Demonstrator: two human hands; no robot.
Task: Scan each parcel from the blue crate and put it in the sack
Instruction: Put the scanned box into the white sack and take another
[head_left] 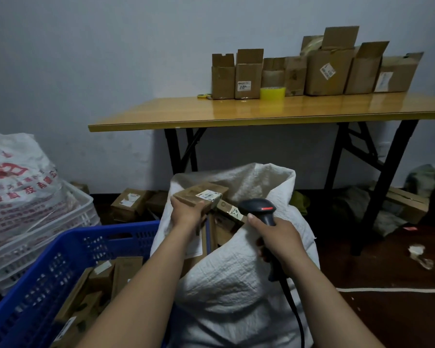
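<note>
The left hand (186, 209) reached forward on an outstretched arm, its grip clamped on a small cardboard parcel (201, 194), label up, over the open mouth of the white woven sack (236, 285). Just right of it, the right hand (278, 237) had its grip wrapped round a black barcode scanner (258, 208), head near the parcel. Below and left of the left grip, the blue crate (68, 249) held more parcels.
</note>
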